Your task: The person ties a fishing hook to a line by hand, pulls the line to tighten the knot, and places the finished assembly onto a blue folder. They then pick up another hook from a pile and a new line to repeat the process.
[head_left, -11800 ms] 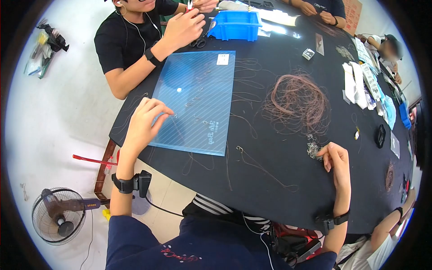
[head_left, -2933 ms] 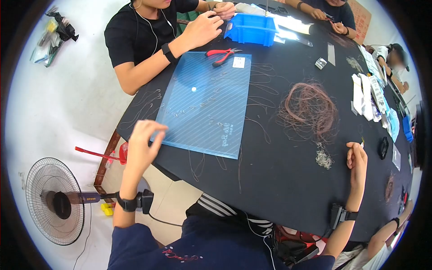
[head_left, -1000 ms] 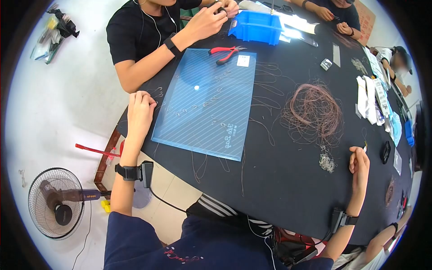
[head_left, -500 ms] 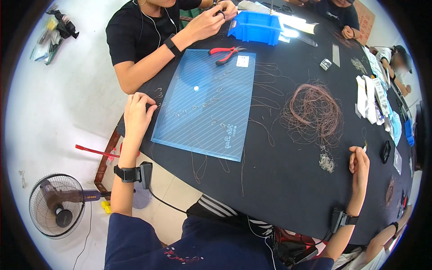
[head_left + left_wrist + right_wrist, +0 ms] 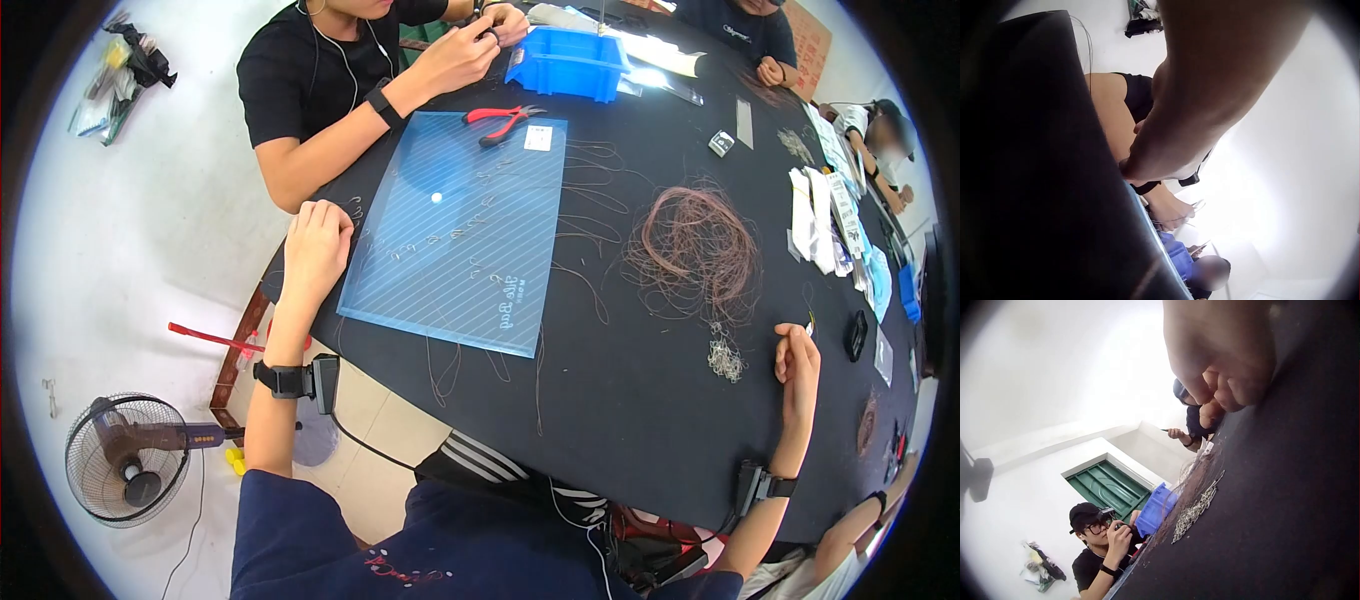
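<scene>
My left hand (image 5: pixel 318 245) rests at the left edge of the blue file bag (image 5: pixel 400 300), its fingers bent and their tips turned down out of sight. Just beyond these fingers, small fish hooks (image 5: pixel 356 208) lie beside the bag. Whether the fingers pinch one of them I cannot tell. More hooks (image 5: pixel 458 233) lie across the bag, and thin looped lines (image 5: pixel 595 230) stick out past its right edge. My right hand (image 5: pixel 796 360) rests on the black table, loosely curled with nothing visible in it, right of a silvery pile of hooks (image 5: pixel 725 360).
Red-handled pliers (image 5: pixel 500 122) lie atop the bag's far end. Brown line (image 5: pixel 695 250) is heaped right of it. Beyond stands a blue bin (image 5: pixel 567 65). A seated person's forearm (image 5: pixel 335 155) is close by at the left, and white packets (image 5: pixel 812 220) lie far right.
My left hand has moved from over the bag to its left edge; my right has shifted right, away from the hook pile. Pliers now lie on the bag. A hooked line has left the front table.
</scene>
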